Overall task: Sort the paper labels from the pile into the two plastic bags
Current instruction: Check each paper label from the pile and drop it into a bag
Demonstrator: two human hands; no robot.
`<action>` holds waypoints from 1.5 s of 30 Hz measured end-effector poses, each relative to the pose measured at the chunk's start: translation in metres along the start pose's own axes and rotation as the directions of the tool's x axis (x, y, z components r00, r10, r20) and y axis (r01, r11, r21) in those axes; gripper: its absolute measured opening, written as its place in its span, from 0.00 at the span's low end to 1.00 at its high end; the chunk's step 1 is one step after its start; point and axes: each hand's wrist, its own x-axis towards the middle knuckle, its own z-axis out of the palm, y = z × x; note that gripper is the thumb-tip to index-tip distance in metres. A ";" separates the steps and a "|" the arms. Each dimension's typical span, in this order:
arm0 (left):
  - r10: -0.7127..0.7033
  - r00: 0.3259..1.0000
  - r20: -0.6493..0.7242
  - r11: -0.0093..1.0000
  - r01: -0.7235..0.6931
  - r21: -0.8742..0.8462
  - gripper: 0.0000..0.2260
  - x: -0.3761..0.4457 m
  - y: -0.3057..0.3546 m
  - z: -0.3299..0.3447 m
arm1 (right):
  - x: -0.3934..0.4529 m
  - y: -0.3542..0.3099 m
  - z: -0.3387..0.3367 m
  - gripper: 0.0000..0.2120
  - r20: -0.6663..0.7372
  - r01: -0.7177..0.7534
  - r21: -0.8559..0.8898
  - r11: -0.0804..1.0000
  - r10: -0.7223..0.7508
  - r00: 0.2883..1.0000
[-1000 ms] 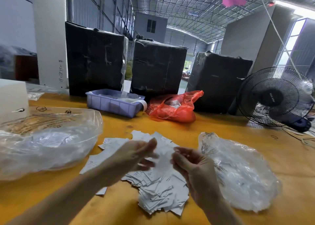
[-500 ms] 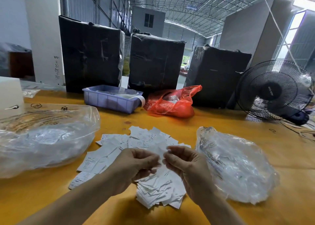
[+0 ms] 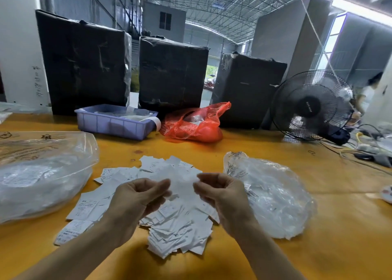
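Centre frame, left hand (image 3: 137,197) and right hand (image 3: 220,194) pinch one blurred paper label (image 3: 182,183) above the pile (image 3: 178,226); light, flimsy, best gripped by its edges.

We see a table (image 3: 297,258) surfaced in smooth, matt yellow-orange board. The pile of labels (image 3: 178,222) is thin white paper, matt, with fine dark print. Both sorting bags, the left bag (image 3: 42,173) and the right bag (image 3: 275,194), are clear, glossy plastic film, crinkled and reflective. We note a lavender bin (image 3: 114,124) of rigid, smooth, ribbed plastic and a red bag (image 3: 193,124) of thin, shiny, translucent film. The three boxes (image 3: 171,74) are wrapped in dark, wrinkled, faintly glossy film. The fan (image 3: 311,105) has a black wire grille.
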 end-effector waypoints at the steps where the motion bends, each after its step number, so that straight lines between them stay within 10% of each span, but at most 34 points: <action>1: -0.006 1.000 -0.007 1.000 0.006 -0.005 0.11 0.001 0.000 0.000 | 0.006 -0.002 -0.013 0.08 -0.114 0.120 -0.141 0.983 -0.136 0.984; 3: -0.027 1.000 -0.008 0.999 0.026 -0.018 0.11 0.002 0.000 0.000 | 0.018 -0.007 -0.047 0.05 -0.254 0.288 -0.602 0.745 -0.521 0.815; 6: -0.059 0.998 0.005 0.998 0.059 -0.038 0.10 0.000 0.000 0.003 | 0.029 -0.004 -0.099 0.05 -0.227 0.056 -0.931 0.362 -0.691 0.686; 11: -0.057 0.998 0.024 0.998 0.058 -0.018 0.10 -0.003 0.000 0.004 | 0.031 0.007 -0.116 0.12 -0.412 -0.378 -0.910 0.171 -0.260 0.873; 17: -0.021 1.000 0.016 0.999 0.021 0.049 0.19 -0.007 0.003 0.003 | 0.021 -0.006 -0.057 0.18 -0.078 0.014 -0.994 0.106 -0.808 0.584; 20: -0.012 1.000 0.014 0.995 0.011 0.095 0.20 -0.008 0.003 0.005 | 0.007 -0.002 -0.015 0.09 -0.015 0.360 -0.757 0.545 -0.565 0.825; 23: 0.011 1.000 0.027 0.984 -0.016 0.180 0.21 -0.010 0.004 0.006 | -0.006 0.004 0.012 0.23 0.183 0.030 -0.406 0.913 0.049 0.982; 38: -0.144 0.990 -0.002 0.989 0.144 -0.041 0.14 -0.004 0.005 0.005 | -0.007 0.014 0.013 0.05 0.190 -0.203 -0.042 0.978 0.207 0.960; 42: -0.017 0.986 0.164 0.973 -0.021 0.229 0.27 -0.004 0.008 0.000 | -0.009 0.013 0.012 0.09 0.283 -0.034 -0.241 0.970 0.104 0.953; 45: 0.135 0.931 0.340 0.776 -0.313 0.548 0.30 -0.002 0.010 -0.005 | -0.009 0.014 0.010 0.07 0.335 0.065 -0.332 0.941 0.053 0.941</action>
